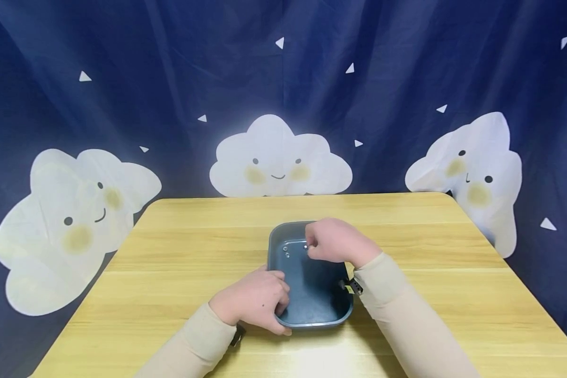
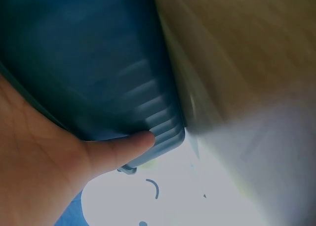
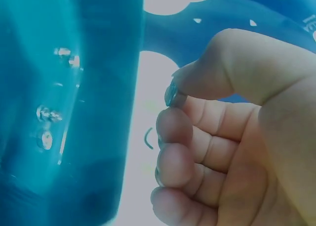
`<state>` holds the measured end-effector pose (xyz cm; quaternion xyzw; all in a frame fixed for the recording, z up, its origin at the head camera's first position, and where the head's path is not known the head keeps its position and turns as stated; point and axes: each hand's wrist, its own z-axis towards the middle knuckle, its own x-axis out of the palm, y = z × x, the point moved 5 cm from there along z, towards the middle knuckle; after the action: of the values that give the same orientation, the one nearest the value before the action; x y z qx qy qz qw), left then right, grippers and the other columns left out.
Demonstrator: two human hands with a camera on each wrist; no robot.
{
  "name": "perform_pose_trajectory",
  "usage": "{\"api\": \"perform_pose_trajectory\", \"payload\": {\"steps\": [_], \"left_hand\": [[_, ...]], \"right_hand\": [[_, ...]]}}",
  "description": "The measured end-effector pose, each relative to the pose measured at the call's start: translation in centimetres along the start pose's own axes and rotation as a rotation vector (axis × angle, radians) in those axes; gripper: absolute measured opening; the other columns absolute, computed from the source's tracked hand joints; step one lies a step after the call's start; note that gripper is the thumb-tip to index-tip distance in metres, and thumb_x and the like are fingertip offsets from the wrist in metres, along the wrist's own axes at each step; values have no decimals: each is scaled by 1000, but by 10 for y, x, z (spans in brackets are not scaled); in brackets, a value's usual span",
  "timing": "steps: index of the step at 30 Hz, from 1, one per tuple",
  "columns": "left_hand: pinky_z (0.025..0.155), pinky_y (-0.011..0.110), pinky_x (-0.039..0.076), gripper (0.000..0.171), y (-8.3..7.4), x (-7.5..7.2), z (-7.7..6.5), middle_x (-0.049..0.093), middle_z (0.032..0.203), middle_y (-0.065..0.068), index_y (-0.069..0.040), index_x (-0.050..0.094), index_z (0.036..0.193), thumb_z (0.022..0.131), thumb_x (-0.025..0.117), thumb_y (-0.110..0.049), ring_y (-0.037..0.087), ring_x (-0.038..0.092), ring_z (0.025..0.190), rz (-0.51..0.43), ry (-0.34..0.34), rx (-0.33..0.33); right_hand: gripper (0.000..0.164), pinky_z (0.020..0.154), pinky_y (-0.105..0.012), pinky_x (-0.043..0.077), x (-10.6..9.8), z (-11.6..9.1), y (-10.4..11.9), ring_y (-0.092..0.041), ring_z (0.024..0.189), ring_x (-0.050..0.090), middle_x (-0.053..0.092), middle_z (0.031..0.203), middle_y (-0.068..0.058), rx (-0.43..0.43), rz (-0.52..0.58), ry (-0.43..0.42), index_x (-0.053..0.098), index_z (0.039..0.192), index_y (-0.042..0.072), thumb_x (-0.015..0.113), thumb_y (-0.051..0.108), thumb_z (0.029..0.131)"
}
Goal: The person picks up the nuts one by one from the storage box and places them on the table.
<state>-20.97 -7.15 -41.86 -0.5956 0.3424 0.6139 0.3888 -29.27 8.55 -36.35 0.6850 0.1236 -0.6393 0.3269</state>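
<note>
A dark blue-grey plastic tub (image 1: 308, 302) with rounded corners stands on the table. My left hand (image 1: 255, 298) grips its near left corner, fingers over the rim, and the thumb (image 2: 123, 149) lies along the ribbed outer wall in the left wrist view. Over the tub's far right part is my right hand (image 1: 337, 241), fingers curled. In the right wrist view its thumb and forefinger pinch a small shiny metal piece (image 3: 171, 93), mostly hidden by the fingertips. Several small shiny metal pieces (image 3: 46, 139), some ring-shaped like nuts, lie at the tub's far end.
The tub sits on a wood-grain table (image 1: 179, 252) with rounded far corners. Behind it hangs a dark blue curtain (image 1: 179, 63) with white smiling clouds and small white triangles. Dark straps (image 1: 356, 286) sit at the sleeve cuffs.
</note>
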Motion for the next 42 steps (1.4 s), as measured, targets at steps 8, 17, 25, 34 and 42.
{"api": "perform_pose_trajectory", "payload": {"steps": [8,17,25,34,42], "left_hand": [[72,28,37,50,0,-1,0,38,63,-27,-33,46,50,69,78,-66,4,38,72,1,5,-6],[72,28,36,50,1,1,0,38,63,-27,-34,46,50,69,78,-66,4,37,72,-7,13,-18],[72,28,36,50,1,1,0,38,64,-27,-34,45,50,69,77,-67,4,37,73,-3,20,-27],[69,25,34,48,0,0,0,40,64,-27,-33,47,51,71,78,-65,4,37,71,-11,33,-20],[70,25,34,48,0,0,0,41,64,-27,-33,48,51,71,78,-65,4,37,71,-14,33,-17]], "right_hand": [[7,61,-32,43,-11,-15,-8,-14,63,51,56,69,7,37,36,-31,62,77,18,68,14,78],[9,65,-33,44,-17,-28,-20,-14,67,52,56,70,7,81,45,-62,61,78,18,67,12,76],[10,68,-35,45,-19,-40,-39,-15,68,53,58,72,7,99,54,-101,61,80,18,66,9,76],[10,67,-35,44,-18,-53,-59,-14,67,52,56,70,7,126,74,-106,61,80,17,66,8,77],[9,69,-36,44,-16,-59,-72,-15,69,52,57,73,6,142,84,-87,62,81,16,64,7,78]]}}
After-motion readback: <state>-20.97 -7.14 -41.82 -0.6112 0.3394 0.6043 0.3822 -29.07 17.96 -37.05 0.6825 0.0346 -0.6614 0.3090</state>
